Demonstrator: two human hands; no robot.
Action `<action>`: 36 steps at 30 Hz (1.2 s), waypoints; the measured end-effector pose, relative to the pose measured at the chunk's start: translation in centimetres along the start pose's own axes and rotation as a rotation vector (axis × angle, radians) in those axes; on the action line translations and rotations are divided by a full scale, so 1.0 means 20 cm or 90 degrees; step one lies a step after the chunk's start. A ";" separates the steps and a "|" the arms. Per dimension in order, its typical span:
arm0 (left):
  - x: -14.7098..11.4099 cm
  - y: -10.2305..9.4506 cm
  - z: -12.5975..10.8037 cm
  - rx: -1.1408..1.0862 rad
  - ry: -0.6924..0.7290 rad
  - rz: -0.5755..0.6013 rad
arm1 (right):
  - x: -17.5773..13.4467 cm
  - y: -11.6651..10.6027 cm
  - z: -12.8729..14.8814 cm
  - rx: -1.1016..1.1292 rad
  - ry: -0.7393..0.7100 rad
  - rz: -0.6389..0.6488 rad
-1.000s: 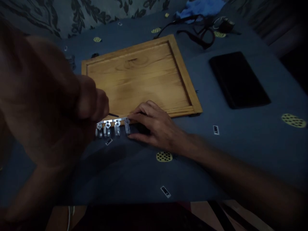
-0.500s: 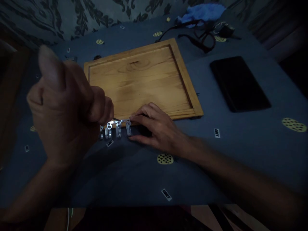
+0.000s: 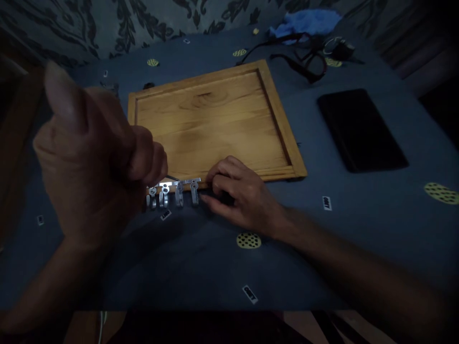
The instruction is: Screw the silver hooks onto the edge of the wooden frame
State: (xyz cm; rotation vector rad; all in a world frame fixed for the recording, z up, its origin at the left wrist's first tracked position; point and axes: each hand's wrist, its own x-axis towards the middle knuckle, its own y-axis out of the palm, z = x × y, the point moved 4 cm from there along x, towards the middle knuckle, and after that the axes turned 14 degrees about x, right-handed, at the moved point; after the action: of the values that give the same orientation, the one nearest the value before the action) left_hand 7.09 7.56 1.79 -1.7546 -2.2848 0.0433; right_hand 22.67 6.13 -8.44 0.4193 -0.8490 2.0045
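My left hand [image 3: 96,153] is closed in a fist, thumb up, around a screwdriver whose handle is hidden. Only its thin dark shaft [image 3: 172,177] shows beyond the fingers, its tip against a silvery metal hook rail [image 3: 190,181]. Several curved hooks hang from that rail, which lies along the near edge of a framed wooden board [image 3: 201,124]; the fist covers the rail's left end. Just right of the rail's other end, my right hand [image 3: 244,196] rests by the board's near edge, thumb and curled fingers apart, holding nothing visible.
A black tablet-like slab [image 3: 362,129] lies on the right of the blue-grey patterned tablecloth [image 3: 287,282]. Behind the board are dark eyeglasses [image 3: 310,71], a key bunch [image 3: 339,48] and a blue cloth [image 3: 308,24]. A patterned wall [image 3: 158,19] closes the back.
My right hand has let go of the rail's right end and shifted slightly right, baring that end. My left fist stays at the rail with the screwdriver. The whole view has shifted slightly.
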 end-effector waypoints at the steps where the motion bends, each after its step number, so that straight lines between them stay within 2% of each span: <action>1: 0.00 -0.01 -0.01 -0.002 -0.024 -0.053 | 0.00 0.00 0.00 0.003 0.000 -0.003; 2: 0.00 0.00 -0.01 0.011 -0.049 -0.051 | 0.00 0.00 0.00 0.004 0.001 -0.005; 10: 0.00 0.00 -0.06 0.021 0.063 0.007 | 0.00 0.01 0.00 -0.060 0.045 0.021; 13: -0.01 0.01 -0.05 0.005 -0.001 0.059 | -0.01 0.02 -0.01 -0.098 0.038 0.026; 14: -0.01 0.00 -0.07 -0.033 0.029 0.046 | -0.01 0.02 -0.01 -0.105 0.033 0.031; 16: -0.03 0.00 -0.06 -0.027 0.002 0.073 | -0.01 0.03 -0.01 -0.110 0.022 0.040; 19: -0.04 -0.02 -0.04 -0.037 0.023 0.064 | 0.00 0.04 -0.01 -0.107 0.023 0.052; 24: -0.05 -0.03 -0.03 -0.120 0.123 0.081 | 0.00 0.03 -0.02 -0.096 0.049 0.077; 30: -0.06 -0.04 -0.01 -0.116 0.151 0.087 | 0.00 0.03 -0.01 -0.084 0.052 0.087; 36: -0.07 -0.04 0.01 -0.127 0.152 0.143 | -0.01 0.04 -0.01 -0.085 0.071 0.097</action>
State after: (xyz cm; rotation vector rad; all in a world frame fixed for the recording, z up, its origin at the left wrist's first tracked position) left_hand 6.56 6.08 1.60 -1.9868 -1.9738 -0.3450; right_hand 22.17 5.91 -9.03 0.1688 -0.9625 2.0740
